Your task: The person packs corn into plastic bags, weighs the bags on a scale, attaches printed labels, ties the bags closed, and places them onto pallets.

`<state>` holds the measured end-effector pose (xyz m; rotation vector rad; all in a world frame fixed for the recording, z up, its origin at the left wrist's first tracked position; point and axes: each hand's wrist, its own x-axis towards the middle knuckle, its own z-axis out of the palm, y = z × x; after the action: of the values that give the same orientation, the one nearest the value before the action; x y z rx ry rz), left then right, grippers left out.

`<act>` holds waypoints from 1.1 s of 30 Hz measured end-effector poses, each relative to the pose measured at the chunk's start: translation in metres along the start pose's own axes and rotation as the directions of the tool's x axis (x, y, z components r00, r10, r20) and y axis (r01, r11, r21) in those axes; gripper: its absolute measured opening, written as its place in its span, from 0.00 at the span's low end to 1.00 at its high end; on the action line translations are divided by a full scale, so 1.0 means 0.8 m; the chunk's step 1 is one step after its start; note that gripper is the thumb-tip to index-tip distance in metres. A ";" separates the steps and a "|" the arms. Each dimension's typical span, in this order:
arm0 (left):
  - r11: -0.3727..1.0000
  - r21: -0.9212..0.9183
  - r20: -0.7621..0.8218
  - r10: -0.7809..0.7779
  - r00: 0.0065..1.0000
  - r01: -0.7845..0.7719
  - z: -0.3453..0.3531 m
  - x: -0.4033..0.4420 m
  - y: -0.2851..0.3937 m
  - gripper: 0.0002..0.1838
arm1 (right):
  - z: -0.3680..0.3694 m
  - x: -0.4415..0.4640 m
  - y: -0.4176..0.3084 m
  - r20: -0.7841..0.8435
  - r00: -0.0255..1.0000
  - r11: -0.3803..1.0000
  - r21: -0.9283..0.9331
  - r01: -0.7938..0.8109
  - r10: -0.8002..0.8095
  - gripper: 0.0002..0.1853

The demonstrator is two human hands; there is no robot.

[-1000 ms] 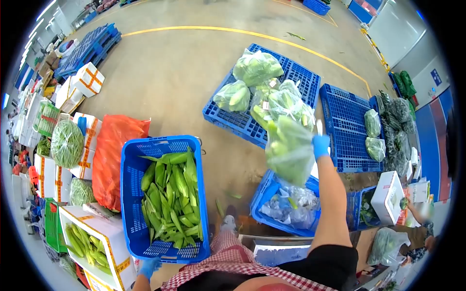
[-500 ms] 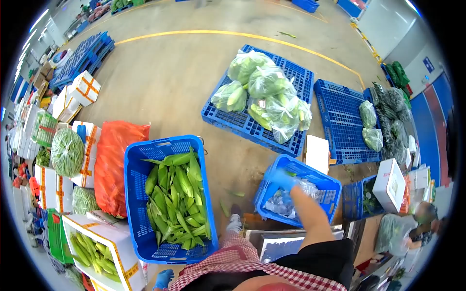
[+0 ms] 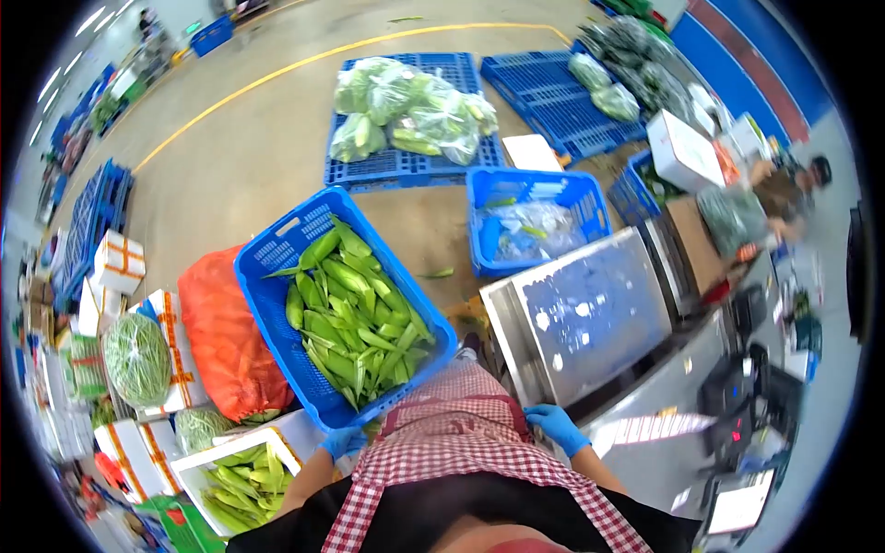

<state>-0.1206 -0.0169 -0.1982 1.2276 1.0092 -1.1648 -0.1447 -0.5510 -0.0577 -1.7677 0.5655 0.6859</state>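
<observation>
My left hand (image 3: pixel 344 442), in a blue glove, is at the near rim of a big blue crate (image 3: pixel 263 286); whether it grips the rim is unclear. Green corn cobs in husks (image 3: pixel 355 318) fill that crate. My right hand (image 3: pixel 557 426), also blue-gloved, hangs beside my checked apron (image 3: pixel 452 429) near the edge of a metal scale platform (image 3: pixel 599 313). Its fingers are stretched out with nothing visible in them. Beyond the platform stands a smaller blue crate (image 3: pixel 477 217) holding clear plastic bags (image 3: pixel 535 230).
Bagged corn (image 3: pixel 415 106) lies on a blue pallet (image 3: pixel 406 175) ahead. A white foam box of corn (image 3: pixel 198 470) and an orange-red sack (image 3: pixel 230 332) stand left. At right are a steel counter (image 3: pixel 645 396), a lit screen (image 3: pixel 740 504) and another person (image 3: pixel 788 198).
My right hand has come back from the smaller crate to my side, with nothing visible in it. My left hand now shows at the corn crate's near rim. The view has turned right.
</observation>
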 end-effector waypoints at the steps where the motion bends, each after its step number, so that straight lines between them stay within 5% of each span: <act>1: 0.998 0.052 0.153 0.013 0.988 -0.021 0.020 -0.034 0.026 0.12 | 0.009 -0.022 0.016 -0.043 0.999 0.998 0.049 0.033 -0.031 0.16; 2: 0.978 0.181 0.106 0.087 0.991 -0.105 0.039 -0.047 0.041 0.11 | 0.021 -0.046 0.033 -0.104 0.993 0.992 0.111 0.061 -0.049 0.16; 3: 0.934 0.297 0.309 0.100 0.946 -0.196 0.008 0.024 0.035 0.11 | 0.033 -0.070 0.044 -0.114 0.993 0.986 0.167 0.031 -0.012 0.17; 5: 0.654 0.677 0.253 0.225 0.941 -0.338 0.035 0.009 0.058 0.09 | 0.066 -0.112 0.094 -0.162 0.986 0.979 0.203 -0.004 0.037 0.20; 6: 0.882 0.400 0.151 0.204 0.967 -0.248 0.037 0.035 0.063 0.09 | 0.082 -0.128 0.130 -0.208 0.978 0.986 0.164 -0.002 0.036 0.22; 8: 0.915 0.401 0.026 0.040 0.999 -0.046 0.081 0.012 0.077 0.09 | 0.122 -0.176 0.193 -0.370 0.923 0.974 0.224 -0.025 0.109 0.21; 9: 0.880 0.463 0.255 -0.020 0.967 -0.104 0.070 0.036 0.080 0.08 | 0.152 -0.193 0.242 -0.464 0.872 0.965 0.262 -0.032 0.155 0.20; 10: 0.842 0.531 0.273 -0.062 0.960 -0.097 0.073 0.055 0.080 0.08 | 0.171 -0.221 0.278 -0.462 0.818 0.896 0.421 -0.140 0.344 0.21; 13: 0.751 0.660 0.134 -0.102 0.986 -0.012 0.077 0.114 0.070 0.07 | 0.225 -0.295 0.418 -0.437 0.649 0.745 0.586 -0.320 0.623 0.20; 15: 0.694 0.720 0.075 -0.081 0.994 0.002 0.109 0.106 0.055 0.07 | 0.257 -0.341 0.521 -0.372 0.401 0.510 0.796 -0.327 0.837 0.25; 16: 0.667 0.745 0.053 -0.044 0.998 -0.010 0.131 0.088 0.044 0.07 | 0.255 -0.361 0.560 -0.313 0.279 0.393 0.867 -0.306 0.908 0.27; 18: 0.611 0.791 0.013 0.036 0.999 -0.032 0.175 0.056 0.009 0.08 | 0.237 -0.406 0.620 -0.184 0.226 0.190 0.982 -0.006 0.957 0.31; 19: 0.526 0.850 -0.007 0.013 1.000 -0.001 0.203 0.050 -0.009 0.08 | 0.222 -0.429 0.648 -0.118 0.207 0.088 0.985 0.151 0.971 0.33; 20: 0.532 0.841 0.046 -0.244 0.969 0.094 0.237 0.041 -0.019 0.09 | 0.205 -0.440 0.679 -0.087 0.213 0.021 0.956 0.291 0.973 0.31; 21: 0.478 0.878 0.063 -0.161 0.985 0.022 0.277 0.018 -0.044 0.10 | 0.189 -0.445 0.713 -0.089 0.211 0.005 0.930 0.368 0.973 0.29; 24: 0.323 0.892 0.296 0.107 0.949 -0.315 0.443 -0.130 -0.174 0.13 | 0.132 -0.431 0.797 -0.168 0.205 0.051 0.877 0.479 0.964 0.24; 27: 0.248 0.872 0.417 0.078 0.905 -0.423 0.467 -0.139 -0.216 0.14 | 0.109 -0.392 0.861 -0.307 0.193 0.204 0.884 0.421 0.932 0.20; 30: 0.134 0.859 0.472 0.163 0.866 -0.494 0.468 -0.166 -0.244 0.14 | 0.144 -0.368 0.880 -0.452 0.160 0.433 0.891 0.138 0.878 0.16; 33: 0.194 0.889 0.379 0.200 0.904 -0.415 0.426 -0.173 -0.255 0.15 | 0.206 -0.371 0.834 -0.726 -0.024 0.680 0.655 -0.330 0.687 0.13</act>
<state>-0.3569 -0.3371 -0.0602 2.1066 -0.3347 -1.5555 -0.8358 -0.5705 -0.3440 -1.4243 2.2525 -0.2434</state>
